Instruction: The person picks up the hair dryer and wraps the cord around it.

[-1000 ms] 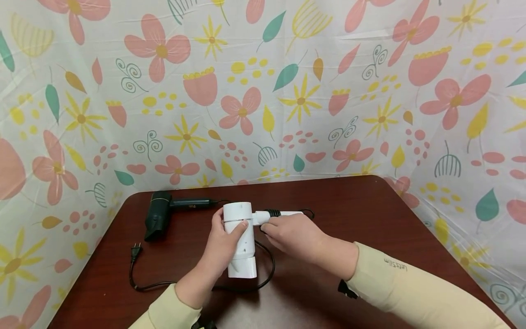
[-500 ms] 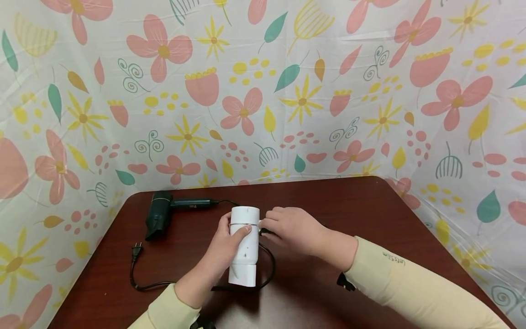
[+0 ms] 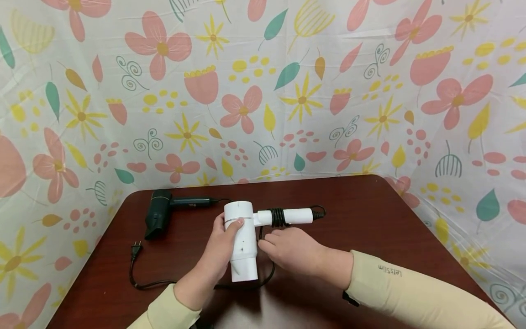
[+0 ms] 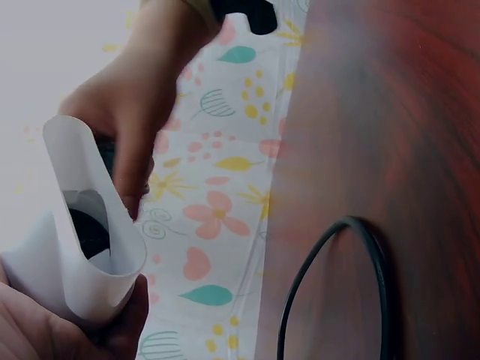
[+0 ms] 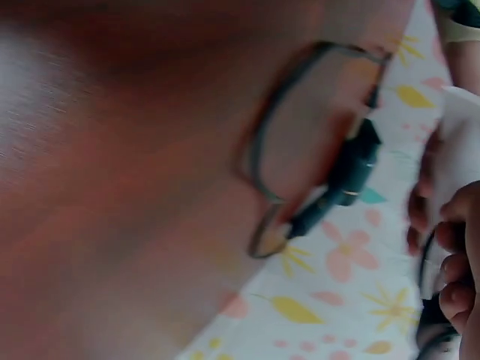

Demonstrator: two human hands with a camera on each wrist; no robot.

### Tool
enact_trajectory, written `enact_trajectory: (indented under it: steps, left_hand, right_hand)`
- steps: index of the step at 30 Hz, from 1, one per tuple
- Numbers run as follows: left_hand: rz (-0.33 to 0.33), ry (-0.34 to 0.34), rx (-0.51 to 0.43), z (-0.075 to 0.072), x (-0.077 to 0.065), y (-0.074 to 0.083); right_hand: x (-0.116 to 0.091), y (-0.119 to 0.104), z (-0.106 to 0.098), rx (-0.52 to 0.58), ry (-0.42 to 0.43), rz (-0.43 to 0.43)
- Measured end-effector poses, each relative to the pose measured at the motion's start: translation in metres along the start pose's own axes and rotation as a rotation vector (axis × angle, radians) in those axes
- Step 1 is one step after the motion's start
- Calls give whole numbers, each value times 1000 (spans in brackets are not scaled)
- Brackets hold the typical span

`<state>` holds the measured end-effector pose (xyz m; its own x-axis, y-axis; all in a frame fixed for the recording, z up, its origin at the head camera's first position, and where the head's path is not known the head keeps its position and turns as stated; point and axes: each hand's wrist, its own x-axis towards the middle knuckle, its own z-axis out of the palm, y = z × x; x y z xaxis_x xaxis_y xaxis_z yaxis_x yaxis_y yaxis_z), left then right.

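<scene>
A white hair dryer (image 3: 243, 242) is held above the table, its nozzle toward me and its handle (image 3: 302, 215) pointing right. My left hand (image 3: 218, 250) grips the barrel from the left, thumb across the top. Several turns of black cord (image 3: 278, 217) wrap the handle close to the barrel. Below the handle, my right hand (image 3: 293, 251) has curled fingers pinching the cord that comes down from the wraps. In the left wrist view the nozzle (image 4: 124, 270) faces the camera with its slot showing. The right wrist view shows curled fingers (image 5: 454, 262) by the cord.
From the right hand, loose cord (image 3: 273, 269) loops down and runs left across the brown table (image 3: 349, 201) to a two-prong plug (image 3: 136, 248). A dark green hair dryer (image 3: 159, 214) lies at the back left. A flowered curtain (image 3: 263, 91) stands behind.
The right hand has gone from in front of the handle to below it, uncovering the wraps. The white hair dryer tilted and shifted right, then came back left.
</scene>
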<state>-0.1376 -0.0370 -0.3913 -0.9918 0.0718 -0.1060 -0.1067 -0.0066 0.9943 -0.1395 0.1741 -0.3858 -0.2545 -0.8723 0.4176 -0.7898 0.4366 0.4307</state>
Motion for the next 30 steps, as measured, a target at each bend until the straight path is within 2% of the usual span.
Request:
enact_trajectory:
  steps: [4,7,10,14,21,24,27,30]
  left_hand:
    - [4,-17,-33,-2,-1,-2]
    - [8,-44,-58,-5,-2,-2]
    - [10,-78,-63,-7,-4,-2]
    - [11,-109,-65,-8,-5,0]
    - [27,-138,-98,-6,-8,3]
    - [32,-120,-88,-5,-8,4]
    - [26,-94,-63,-3,-7,2]
    - [26,-69,-30,-2,-5,-1]
  right_hand:
    - [-17,4,18,59,32,50]
    - [-30,11,30,130,73,130]
    - [-38,17,37,154,120,190]
    - [-40,19,39,157,141,236]
    - [-35,15,41,223,135,406]
    - [-30,10,44,234,155,411]
    - [-24,3,49,215,180,365]
    - [-17,-4,50,146,201,302]
